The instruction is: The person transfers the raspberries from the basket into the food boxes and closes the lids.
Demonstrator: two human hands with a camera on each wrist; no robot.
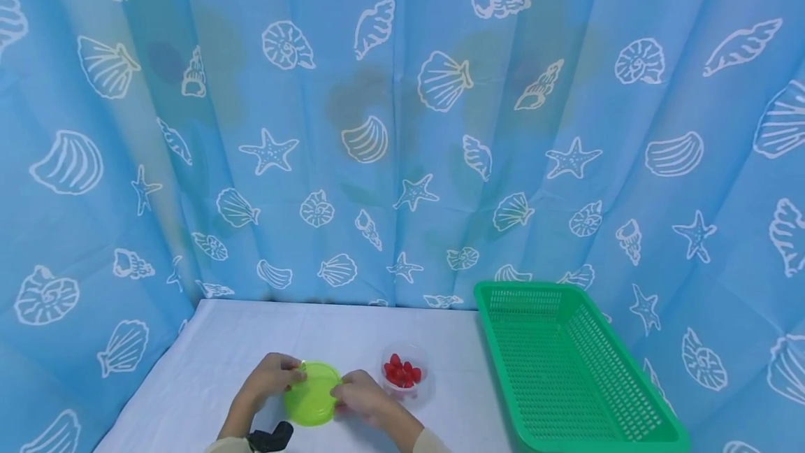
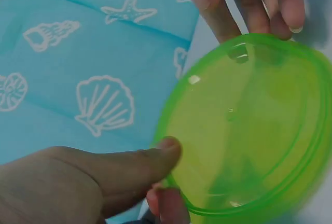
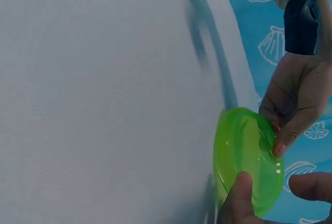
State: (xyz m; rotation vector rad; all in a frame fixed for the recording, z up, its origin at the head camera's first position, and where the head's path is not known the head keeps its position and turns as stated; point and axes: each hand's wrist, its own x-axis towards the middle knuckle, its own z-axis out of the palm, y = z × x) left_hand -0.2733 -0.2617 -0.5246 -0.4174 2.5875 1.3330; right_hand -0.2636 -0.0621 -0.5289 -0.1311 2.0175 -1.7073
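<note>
A round, see-through yellow-green lid (image 1: 312, 395) is held tilted over the white cloth between both hands. At its left edge my left hand (image 1: 270, 374) pinches the rim, with the thumb lying on the upper face in the left wrist view. My right hand (image 1: 365, 396) holds the opposite edge; its thumb (image 3: 242, 186) presses on the lid in the right wrist view, while one finger points out past the rim. Just right of that hand stands a clear round bowl (image 1: 420, 354) of small red strawberries (image 1: 401, 372).
A large green slatted basket (image 1: 569, 369) sits at the right side of the white-covered table (image 1: 264, 320). A blue curtain (image 1: 402, 124) with white shell prints hangs behind and along the sides. A dark band (image 1: 270, 437) is on the left wrist.
</note>
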